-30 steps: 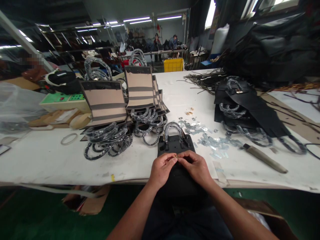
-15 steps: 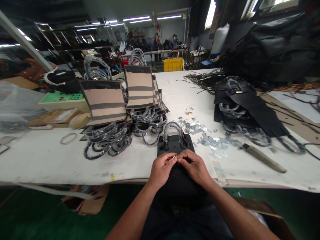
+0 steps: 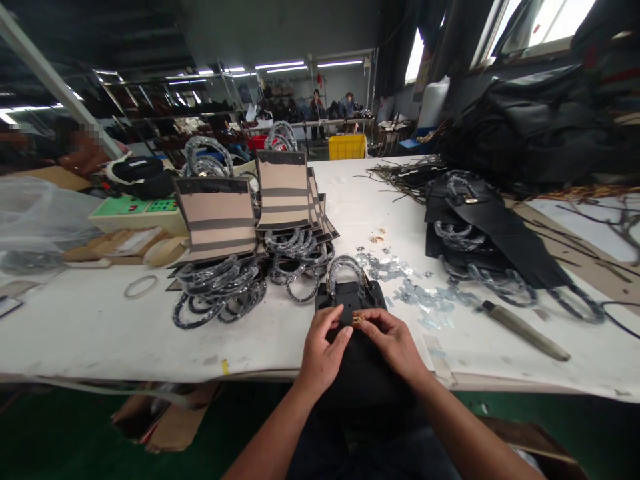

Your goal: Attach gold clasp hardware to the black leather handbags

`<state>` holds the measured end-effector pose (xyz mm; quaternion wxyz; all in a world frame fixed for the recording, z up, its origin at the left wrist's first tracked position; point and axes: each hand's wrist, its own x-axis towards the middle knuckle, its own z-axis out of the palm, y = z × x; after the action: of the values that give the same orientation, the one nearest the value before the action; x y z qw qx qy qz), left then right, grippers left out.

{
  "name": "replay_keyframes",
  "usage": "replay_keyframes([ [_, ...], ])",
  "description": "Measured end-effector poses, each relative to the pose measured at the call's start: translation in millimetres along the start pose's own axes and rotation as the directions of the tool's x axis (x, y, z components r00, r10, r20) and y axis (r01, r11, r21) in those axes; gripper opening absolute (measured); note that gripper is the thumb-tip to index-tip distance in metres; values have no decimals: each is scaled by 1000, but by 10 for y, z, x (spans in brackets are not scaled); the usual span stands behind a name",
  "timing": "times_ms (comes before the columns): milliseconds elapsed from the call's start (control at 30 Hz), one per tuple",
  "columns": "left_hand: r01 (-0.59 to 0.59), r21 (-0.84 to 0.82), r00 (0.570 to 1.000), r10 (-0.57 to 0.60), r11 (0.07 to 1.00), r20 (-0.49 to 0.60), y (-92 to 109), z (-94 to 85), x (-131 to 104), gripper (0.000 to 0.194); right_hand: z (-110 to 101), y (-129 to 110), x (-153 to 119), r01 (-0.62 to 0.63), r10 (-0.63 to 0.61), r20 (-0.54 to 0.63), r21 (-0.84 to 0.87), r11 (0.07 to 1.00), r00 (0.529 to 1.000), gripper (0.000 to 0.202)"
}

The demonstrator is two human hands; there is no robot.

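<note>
On the left, a blurred figure sits cut off behind a clear plastic heap. Stacked tan and black panels (image 3: 216, 219) stand over a pile of wrapped handles (image 3: 219, 291) on the white desk (image 3: 85, 320). At the near edge lies a black bag piece (image 3: 356, 347), its lower part hidden by both hands. The left hand (image 3: 323, 350) rests on it, fingers loosely spread, holding nothing. The right hand (image 3: 393, 341) pinches a small gold fitting (image 3: 358, 320), too tiny to identify. Farther right lies a knife (image 3: 523, 329).

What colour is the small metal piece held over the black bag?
The small metal piece is gold-coloured, pinched by the right hand; the head view shows it.
</note>
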<state>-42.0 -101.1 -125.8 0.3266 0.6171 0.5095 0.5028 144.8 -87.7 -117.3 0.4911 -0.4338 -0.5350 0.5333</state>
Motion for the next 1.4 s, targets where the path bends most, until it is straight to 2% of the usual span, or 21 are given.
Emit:
replay_keyframes([
  [67, 9, 153, 982, 20, 988, -186, -62, -39, 22, 45, -1, 10, -3, -33, 36, -49, 58, 998, 998, 37],
  [133, 120, 190, 952, -59, 975, -299, -136, -95, 60, 52, 5, 32, -2, -38, 43, -69, 73, 997, 997, 38],
  [167, 184, 154, 944, -130, 971, -304, -166, -124, 80, 57, 9, 44, 0, -40, 44, -67, 70, 997, 997, 38],
  [267, 316, -2, 927, -309, 949, -212, -177, -190, 138, 68, 18, 78, 5, -41, 44, -60, 59, 997, 997, 39],
  [333, 336, -60, 922, -341, 940, -184, -112, -211, 178, 72, 17, 92, 9, -31, 35, -73, 59, 998, 997, 38],
  [400, 327, -114, 917, -344, 938, -202, -16, -225, 230, 78, 9, 99, 11, -19, 25, -93, 63, 998, 995, 39],
  [467, 319, -241, 907, -369, 916, -203, 77, -246, 295, 83, -1, 98, 11, -15, 22, -107, 70, 997, 994, 39],
  [500, 325, -335, 904, -394, 884, -164, 116, -260, 329, 83, -8, 96, 10, -17, 25, -110, 74, 997, 994, 39],
  [567, 397, -515, 897, -440, 760, 41, 175, -288, 391, 71, -22, 93, 9, -25, 34, -113, 86, 996, 993, 40],
  [633, 520, -583, 850, -445, 624, 281, 210, -297, 431, 53, -37, 94, 10, -35, 46, -114, 98, 995, 992, 41],
  [700, 603, -584, 797, -447, 543, 407, 220, -276, 447, 44, -51, 100, 13, -43, 56, -124, 101, 994, 991, 41],
  [867, 684, -605, 724, -480, 408, 495, 124, -169, 455, 37, -65, 101, 39, -73, 79, -150, 46, 996, 986, 43],
  [933, 709, -608, 695, -503, 357, 514, 47, -148, 456, 34, -85, 66, 76, -70, 62, -147, -53, 996, 987, 42],
  [1000, 720, -619, 677, -515, 315, 526, -26, -141, 451, 32, -129, -3, 143, -11, -19, -127, -227, 974, 992, 37],
  [1100, 720, -634, 669, -525, 281, 527, -97, -145, 434, 31, -219, -140, 307, 114, -156, -44, -496, 861, 987, 31],
  [1200, 720, -644, 665, -525, 261, 531, -124, -151, 420, 31, -286, -247, 502, 213, -190, 108, -664, 716, 976, 24],
  [1300, 714, -657, 666, -523, 243, 531, -144, -153, 415, 32, -301, -282, 653, 314, -177, 261, -743, 591, 949, 20],
  [1400, 702, -670, 673, -530, 240, 516, -169, -151, 416, 31, -288, -286, 722, 372, -169, 335, -766, 525, 927, 19],
])
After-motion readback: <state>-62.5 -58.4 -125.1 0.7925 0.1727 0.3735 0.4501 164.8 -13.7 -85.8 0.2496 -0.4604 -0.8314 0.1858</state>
